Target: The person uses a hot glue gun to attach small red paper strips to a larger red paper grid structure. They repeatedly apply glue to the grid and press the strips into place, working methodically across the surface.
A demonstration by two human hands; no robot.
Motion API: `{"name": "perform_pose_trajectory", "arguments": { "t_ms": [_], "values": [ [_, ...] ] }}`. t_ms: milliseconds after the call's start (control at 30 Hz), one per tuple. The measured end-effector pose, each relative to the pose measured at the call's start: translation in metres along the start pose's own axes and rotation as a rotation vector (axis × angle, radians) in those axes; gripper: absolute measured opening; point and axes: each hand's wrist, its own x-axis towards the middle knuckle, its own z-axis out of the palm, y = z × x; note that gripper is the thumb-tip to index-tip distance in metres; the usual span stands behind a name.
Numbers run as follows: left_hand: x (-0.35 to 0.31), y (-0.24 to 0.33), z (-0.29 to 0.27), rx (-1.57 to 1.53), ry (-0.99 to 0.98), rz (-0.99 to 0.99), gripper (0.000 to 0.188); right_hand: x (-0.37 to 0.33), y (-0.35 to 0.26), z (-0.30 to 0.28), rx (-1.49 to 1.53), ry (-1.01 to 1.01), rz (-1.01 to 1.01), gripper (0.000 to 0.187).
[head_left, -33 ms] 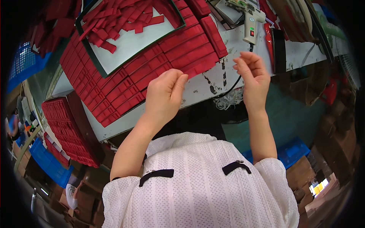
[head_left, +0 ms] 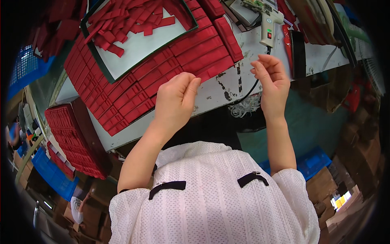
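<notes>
My left hand [head_left: 175,97] is closed, its thumb pressed against the curled fingers, just in front of the near edge of a layer of red boxes [head_left: 152,69]. Whatever it may hold is hidden. To its right, my right hand [head_left: 273,83] is raised over the table's front edge with its fingers loosely bent and partly apart; nothing shows between them. A pale glue gun [head_left: 269,29] with a small red switch lies beyond it. On top of the boxes rests a dark-rimmed tray [head_left: 140,61], holding a heap of red strips [head_left: 130,18].
A stack of red boxes [head_left: 67,134] stands left of the white table [head_left: 223,87]. A dark cable [head_left: 248,93] hangs past the table's edge, near tangled white scraps [head_left: 245,107]. Blue crates [head_left: 50,173] and cardboard boxes [head_left: 321,185] surround my work place.
My right hand has shifted very slightly to the right. My left hand and the things on the table look the same.
</notes>
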Motion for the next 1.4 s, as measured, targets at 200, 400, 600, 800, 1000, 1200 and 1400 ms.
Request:
{"name": "perform_pose_trajectory", "arguments": {
  "t_ms": [200, 400, 600, 800, 1000, 1200, 1400],
  "values": [
    [0.006, 0.005, 0.004, 0.077, 0.028, -0.047, 0.017, 0.001, 0.006, -0.002, 0.044, -0.008, 0.005, 0.017],
    [0.007, 0.005, 0.008, 0.150, 0.056, -0.049, 0.019, 0.002, 0.013, 0.004, -0.060, -0.001, -0.034, 0.020],
    [0.008, 0.008, 0.007, 0.155, 0.052, -0.064, 0.019, 0.012, 0.017, 0.018, -0.572, 0.045, -0.355, 0.045],
    [0.000, 0.006, 0.010, 0.188, 0.121, 0.055, 0.014, 0.020, 0.017, 0.022, -0.664, 0.008, -0.352, 0.059],
    [0.000, 0.002, 0.014, 0.295, 0.144, 0.092, 0.016, 0.019, 0.018, 0.019, -0.653, -0.017, -0.332, 0.058],
    [0.005, 0.005, 0.017, 0.434, 0.172, 0.062, 0.020, 0.018, 0.019, 0.020, -0.650, -0.018, -0.313, 0.056],
    [0.002, 0.004, 0.014, 0.601, 0.229, 0.151, 0.022, 0.019, 0.016, 0.022, -0.665, -0.020, -0.330, 0.056]
  ]
}}
